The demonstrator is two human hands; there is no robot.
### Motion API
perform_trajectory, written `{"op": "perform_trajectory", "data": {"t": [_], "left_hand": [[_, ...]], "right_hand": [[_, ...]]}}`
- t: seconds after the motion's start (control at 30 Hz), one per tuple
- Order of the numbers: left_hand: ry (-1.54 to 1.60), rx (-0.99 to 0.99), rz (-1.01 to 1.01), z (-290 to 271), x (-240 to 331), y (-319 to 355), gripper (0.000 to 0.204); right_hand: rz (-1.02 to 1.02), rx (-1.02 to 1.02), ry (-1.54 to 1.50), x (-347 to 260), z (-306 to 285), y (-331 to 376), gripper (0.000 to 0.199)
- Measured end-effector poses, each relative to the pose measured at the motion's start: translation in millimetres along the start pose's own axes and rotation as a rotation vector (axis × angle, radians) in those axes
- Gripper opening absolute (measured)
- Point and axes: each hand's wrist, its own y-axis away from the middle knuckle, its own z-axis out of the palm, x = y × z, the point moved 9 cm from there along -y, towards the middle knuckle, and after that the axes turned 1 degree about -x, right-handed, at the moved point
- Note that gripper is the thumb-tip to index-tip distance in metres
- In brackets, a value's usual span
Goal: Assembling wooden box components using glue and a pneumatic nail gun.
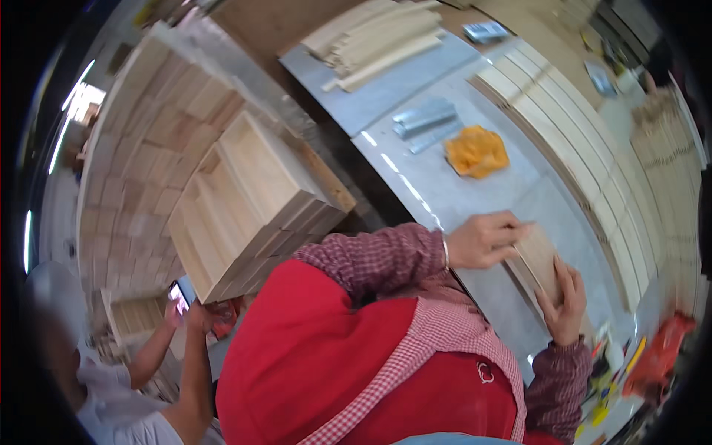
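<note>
A flat, pale wooden board (541, 258) is held at a tilt over the grey-blue worktable (512, 189), close to my body. My left hand (486, 241), with a bracelet at the wrist, pinches its far left end between bent fingers and thumb. Around the board's right edge, nearer me, my right hand (565, 300) closes with the thumb on one side and fingers on the other. Beyond my hands a crumpled orange cloth (477, 152) lies on the table, with silvery-blue wrapped bundles (426, 122) beside it.
Bundled long wooden strips (571, 141) line the table's right side; loose slats (378, 41) are piled at its far end. Stacked wooden boxes (248, 200) stand left across a gap. A person at lower left holds a phone (179, 297). A red bag (660, 356) sits at right.
</note>
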Motion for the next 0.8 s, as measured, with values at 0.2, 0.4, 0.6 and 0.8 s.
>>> {"op": "perform_trajectory", "data": {"t": [0.2, 0.4, 0.6, 0.8], "left_hand": [[0.014, 0.161, -0.149, -6, -4, 2, 0.019], [-0.08, 0.157, -0.471, 0, -25, -5, 0.01], [-0.088, 0.268, -0.467, 5, -30, -2, 0.014], [-0.101, 0.278, -0.448, 9, -31, -3, 0.014]], "right_hand": [[-0.035, -0.034, -0.015, -7, 6, 0, 0.062], [-0.033, -0.062, -0.033, -7, 8, -2, 0.06], [-0.024, -0.08, -0.024, -8, 12, -2, 0.056], [-0.028, -0.07, -0.009, -12, 10, -1, 0.055]]}}
